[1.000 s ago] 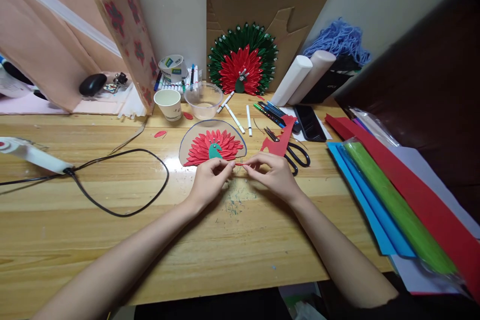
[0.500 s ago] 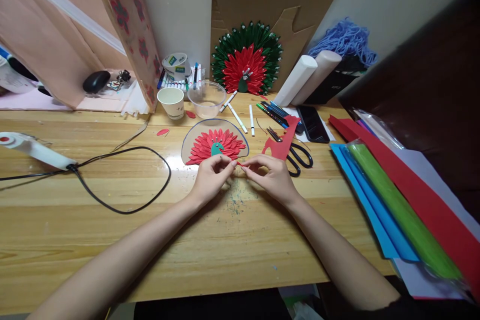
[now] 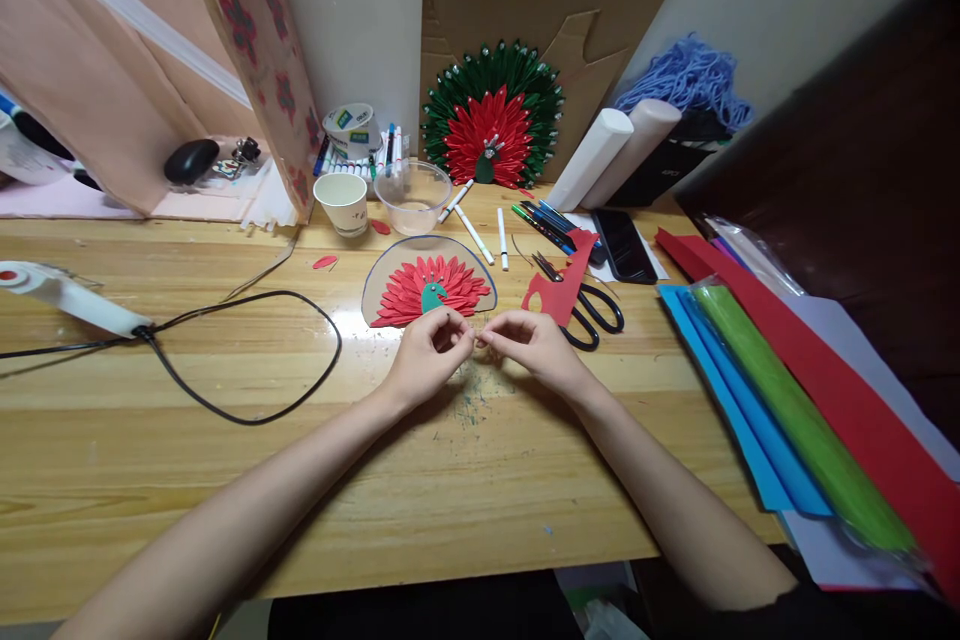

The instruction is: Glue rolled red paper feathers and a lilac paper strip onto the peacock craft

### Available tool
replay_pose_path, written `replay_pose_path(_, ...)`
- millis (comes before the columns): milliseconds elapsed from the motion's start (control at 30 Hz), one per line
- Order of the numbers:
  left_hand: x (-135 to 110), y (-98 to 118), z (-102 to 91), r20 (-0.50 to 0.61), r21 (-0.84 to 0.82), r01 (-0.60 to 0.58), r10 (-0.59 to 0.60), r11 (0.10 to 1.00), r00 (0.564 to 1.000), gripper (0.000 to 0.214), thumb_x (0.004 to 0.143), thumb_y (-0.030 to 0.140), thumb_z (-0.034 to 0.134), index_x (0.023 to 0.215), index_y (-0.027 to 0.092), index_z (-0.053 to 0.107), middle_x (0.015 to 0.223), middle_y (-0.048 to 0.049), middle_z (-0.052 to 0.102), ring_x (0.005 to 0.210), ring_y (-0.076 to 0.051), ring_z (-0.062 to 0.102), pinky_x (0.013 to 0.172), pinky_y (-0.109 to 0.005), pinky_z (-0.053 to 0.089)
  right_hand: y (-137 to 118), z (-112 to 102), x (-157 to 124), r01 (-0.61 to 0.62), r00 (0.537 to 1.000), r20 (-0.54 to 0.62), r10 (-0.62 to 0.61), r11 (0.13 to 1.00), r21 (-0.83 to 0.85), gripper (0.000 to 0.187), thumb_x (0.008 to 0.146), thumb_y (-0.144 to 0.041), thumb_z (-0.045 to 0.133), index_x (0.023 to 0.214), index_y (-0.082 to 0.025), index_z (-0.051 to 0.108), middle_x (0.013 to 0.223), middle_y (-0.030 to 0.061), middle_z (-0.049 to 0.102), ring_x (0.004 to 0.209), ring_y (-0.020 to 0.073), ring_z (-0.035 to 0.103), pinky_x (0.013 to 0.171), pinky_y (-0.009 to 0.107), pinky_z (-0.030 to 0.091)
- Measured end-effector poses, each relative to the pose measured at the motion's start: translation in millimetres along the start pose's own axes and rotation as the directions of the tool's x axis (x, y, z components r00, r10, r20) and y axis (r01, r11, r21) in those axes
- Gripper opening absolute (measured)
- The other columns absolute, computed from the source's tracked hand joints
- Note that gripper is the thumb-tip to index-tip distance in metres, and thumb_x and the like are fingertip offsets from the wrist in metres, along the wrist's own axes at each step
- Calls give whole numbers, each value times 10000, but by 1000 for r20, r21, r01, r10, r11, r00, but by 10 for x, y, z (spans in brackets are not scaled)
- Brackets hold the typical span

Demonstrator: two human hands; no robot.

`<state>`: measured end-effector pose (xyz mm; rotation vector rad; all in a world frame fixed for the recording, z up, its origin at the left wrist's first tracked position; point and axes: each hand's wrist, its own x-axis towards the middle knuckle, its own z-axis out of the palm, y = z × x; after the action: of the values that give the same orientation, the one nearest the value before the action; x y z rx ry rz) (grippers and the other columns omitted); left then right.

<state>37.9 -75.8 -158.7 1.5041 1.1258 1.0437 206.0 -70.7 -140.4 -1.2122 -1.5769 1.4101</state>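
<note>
My left hand [image 3: 436, 352] and my right hand [image 3: 534, 348] meet fingertip to fingertip just in front of the cardboard half-round. Both are closed in a pinch on a small red paper petal, which the fingers now almost wholly hide. Behind my left hand lies the half-round cardboard [image 3: 382, 272], outlined in blue and covered with a fan of red paper petals [image 3: 405, 298]. A green bird's head and neck [image 3: 431, 296] is at its middle. Beside my right hand are a cut red paper scrap [image 3: 561, 296] and black-handled scissors [image 3: 600, 318], partly under the scrap.
Two loose red petals [image 3: 325, 262] lie left of the cardboard. A paper cup [image 3: 341, 204], a clear bowl [image 3: 412, 205] and markers stand behind. A glue gun [image 3: 75, 298] with a looped cord lies left. Coloured sheets [image 3: 825, 390] and a phone [image 3: 624, 246] are at right.
The fingertips of both hands have drawn closer together, and the red petal between them shows less. The cardboard and the other things stay where they were.
</note>
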Motion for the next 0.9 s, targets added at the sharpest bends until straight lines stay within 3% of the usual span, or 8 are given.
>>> replay_pose_path(100,-24,15,-8,-92,172,-30,46,985,995,129,806,268,510,728,166,520,655,14,533,578,-96,471,551,-221,373,44,-7,5,14,998,-57,-18,998,-68,215,740,-353,643,800,-146,653,746,44,674,620,127,603,576,246,487)
replay_pose_path(167,-55,31,-5,-128,376,-63,120,924,985,104,796,263,517,745,172,518,687,2,538,637,-119,487,599,-244,382,91,-15,9,35,994,-98,-53,984,-174,188,754,-323,625,830,-154,658,778,49,676,668,141,609,615,262,491)
replay_pose_path(267,-104,50,17,-65,651,-103,190,752,980,115,765,288,562,767,178,528,747,-24,557,727,-163,494,634,-277,370,158,-27,13,64,990,-103,-98,953,-295,145,782,-264,585,865,-174,663,811,43,678,714,150,612,662,274,487)
replay_pose_path(333,-122,50,33,-23,735,-107,183,669,983,115,780,293,551,779,179,535,772,-37,567,751,-178,494,631,-285,361,186,-31,13,71,989,-101,-109,944,-321,139,790,-241,566,875,-184,660,817,38,678,720,152,612,663,273,483)
replay_pose_path(433,-117,33,42,-9,765,-88,147,638,989,94,809,270,518,778,183,536,777,-38,579,756,-180,500,619,-282,353,201,-33,12,81,986,-110,-126,935,-345,133,795,-230,554,867,-191,659,817,35,675,731,157,609,670,275,480)
replay_pose_path(633,-92,8,19,9,736,-82,111,672,994,110,831,261,509,759,181,530,766,-27,589,760,-176,504,618,-279,358,181,-37,13,95,984,-102,-144,919,-382,133,808,-224,540,869,-188,652,818,36,666,721,150,597,661,268,469)
replay_pose_path(800,-95,-4,6,52,690,-136,139,711,989,139,870,277,468,800,176,533,779,-30,586,770,-178,500,650,-289,371,118,-51,13,177,980,-4,-201,873,-455,174,792,-181,566,941,-203,654,881,36,635,714,124,578,634,238,456)
replay_pose_path(900,-90,-12,7,72,670,-163,156,724,985,159,884,292,450,815,173,531,799,-39,584,780,-183,498,664,-296,377,93,-57,15,220,972,35,-233,844,-488,119,794,-193,579,878,-203,662,862,36,629,734,130,570,645,243,446)
